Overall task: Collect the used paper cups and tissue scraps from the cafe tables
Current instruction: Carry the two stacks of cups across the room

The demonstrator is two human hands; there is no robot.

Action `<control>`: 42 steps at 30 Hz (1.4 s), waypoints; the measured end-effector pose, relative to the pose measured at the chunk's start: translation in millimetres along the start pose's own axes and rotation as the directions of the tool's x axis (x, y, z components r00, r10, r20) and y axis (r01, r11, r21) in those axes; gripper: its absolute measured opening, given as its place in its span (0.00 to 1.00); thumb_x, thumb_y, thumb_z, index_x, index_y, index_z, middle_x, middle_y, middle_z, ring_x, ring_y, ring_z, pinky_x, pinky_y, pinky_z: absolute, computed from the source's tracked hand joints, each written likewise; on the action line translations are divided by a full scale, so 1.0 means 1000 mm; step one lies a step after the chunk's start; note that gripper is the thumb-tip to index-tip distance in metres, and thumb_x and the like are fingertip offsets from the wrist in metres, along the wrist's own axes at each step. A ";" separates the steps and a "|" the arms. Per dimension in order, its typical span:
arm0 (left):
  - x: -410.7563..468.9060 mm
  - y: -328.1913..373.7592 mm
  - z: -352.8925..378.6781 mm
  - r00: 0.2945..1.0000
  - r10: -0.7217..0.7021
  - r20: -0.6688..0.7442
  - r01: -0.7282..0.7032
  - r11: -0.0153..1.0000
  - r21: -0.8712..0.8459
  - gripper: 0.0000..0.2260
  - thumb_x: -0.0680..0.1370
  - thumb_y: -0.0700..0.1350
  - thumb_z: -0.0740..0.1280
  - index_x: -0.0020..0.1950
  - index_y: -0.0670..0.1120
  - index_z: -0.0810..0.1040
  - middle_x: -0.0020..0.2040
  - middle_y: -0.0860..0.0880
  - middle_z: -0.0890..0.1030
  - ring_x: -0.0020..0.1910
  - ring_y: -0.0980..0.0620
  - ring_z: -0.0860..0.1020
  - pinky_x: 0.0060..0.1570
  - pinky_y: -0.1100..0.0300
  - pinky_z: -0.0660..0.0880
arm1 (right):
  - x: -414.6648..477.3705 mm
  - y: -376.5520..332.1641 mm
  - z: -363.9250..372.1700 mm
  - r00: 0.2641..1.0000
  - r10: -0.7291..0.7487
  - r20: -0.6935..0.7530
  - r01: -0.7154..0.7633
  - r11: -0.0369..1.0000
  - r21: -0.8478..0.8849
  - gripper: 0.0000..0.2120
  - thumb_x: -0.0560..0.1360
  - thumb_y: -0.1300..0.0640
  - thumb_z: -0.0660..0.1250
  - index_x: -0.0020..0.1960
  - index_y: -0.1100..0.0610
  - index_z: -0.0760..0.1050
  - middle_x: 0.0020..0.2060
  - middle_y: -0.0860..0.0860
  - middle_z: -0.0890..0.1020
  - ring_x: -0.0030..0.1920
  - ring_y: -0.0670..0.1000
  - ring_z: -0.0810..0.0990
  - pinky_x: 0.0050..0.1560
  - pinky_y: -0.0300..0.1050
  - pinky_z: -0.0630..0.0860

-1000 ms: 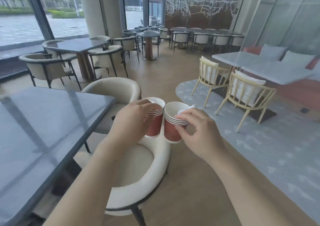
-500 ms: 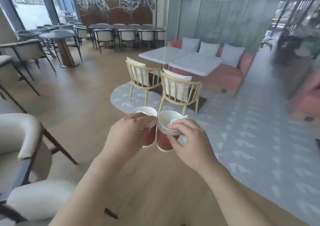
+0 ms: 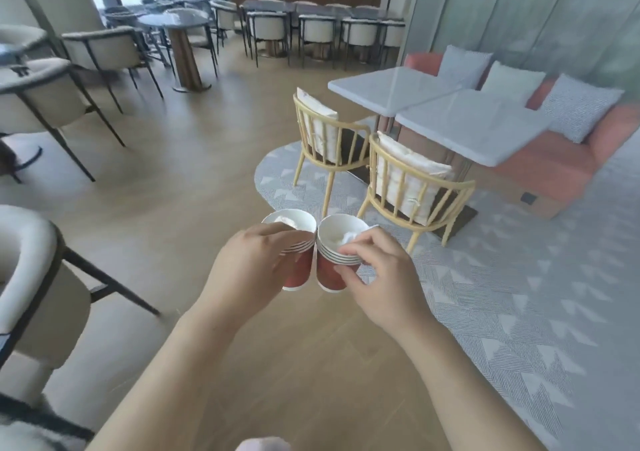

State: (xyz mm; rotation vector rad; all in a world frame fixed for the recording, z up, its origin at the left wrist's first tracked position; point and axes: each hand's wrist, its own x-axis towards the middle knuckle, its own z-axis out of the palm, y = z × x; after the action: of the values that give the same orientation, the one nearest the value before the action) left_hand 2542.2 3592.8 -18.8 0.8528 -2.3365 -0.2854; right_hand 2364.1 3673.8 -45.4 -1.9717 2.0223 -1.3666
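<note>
Over the last second the view has swung away from the dark table and cream armchair towards the pair of white tables (image 3: pixel 464 125), which now stand ahead and to the right with two wooden chairs (image 3: pixel 412 187) on their near side. The cups have not shifted in the hands. This suggests that one table is finished, and the person is carrying the haul on, perhaps to check the white tables, whose tops show no cups. The left hand (image 3: pixel 249 270) is curled round a nested stack of red paper cups (image 3: pixel 296 275) with a tissue scrap (image 3: pixel 285 220) inside. The right hand (image 3: pixel 377 277) pinches a second stack (image 3: pixel 329 275) at the rim, a thumb holding down its tissue (image 3: pixel 346 237). Both stacks touch side by side, held in the air short of the chairs.
</note>
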 end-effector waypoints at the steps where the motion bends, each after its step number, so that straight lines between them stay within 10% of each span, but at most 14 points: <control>1: 0.008 -0.015 0.003 0.999 -0.035 -0.014 0.035 0.999 0.015 0.11 0.71 0.40 0.66 0.49 0.55 0.80 0.41 0.55 0.82 0.36 0.48 0.78 0.29 0.57 0.74 | 0.017 0.008 0.013 1.000 -0.021 0.024 0.020 1.000 0.015 0.08 0.67 0.63 0.74 0.45 0.58 0.81 0.41 0.50 0.77 0.44 0.50 0.77 0.46 0.39 0.73; 22: 0.331 -0.318 0.086 0.977 -0.213 0.010 0.213 0.977 0.001 0.12 0.71 0.38 0.67 0.52 0.50 0.81 0.47 0.51 0.83 0.41 0.45 0.81 0.37 0.49 0.78 | 0.404 0.192 0.232 0.993 -0.045 0.111 0.036 0.996 0.086 0.09 0.66 0.61 0.75 0.46 0.55 0.82 0.46 0.51 0.78 0.51 0.49 0.76 0.54 0.37 0.70; 42: 0.675 -0.575 0.184 0.961 -0.267 -0.070 0.271 0.960 0.072 0.10 0.70 0.44 0.67 0.50 0.51 0.82 0.45 0.55 0.83 0.40 0.51 0.80 0.38 0.61 0.75 | 0.776 0.387 0.396 0.977 -0.043 0.211 0.020 0.994 0.110 0.10 0.67 0.59 0.75 0.48 0.53 0.82 0.48 0.49 0.77 0.53 0.44 0.73 0.56 0.34 0.69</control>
State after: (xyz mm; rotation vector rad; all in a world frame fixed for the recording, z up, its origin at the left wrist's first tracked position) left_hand 2317.3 2716.7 -61.5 1.2061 -2.1882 -0.2759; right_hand 2106.3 2757.0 -86.5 -2.0145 1.7939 -1.1833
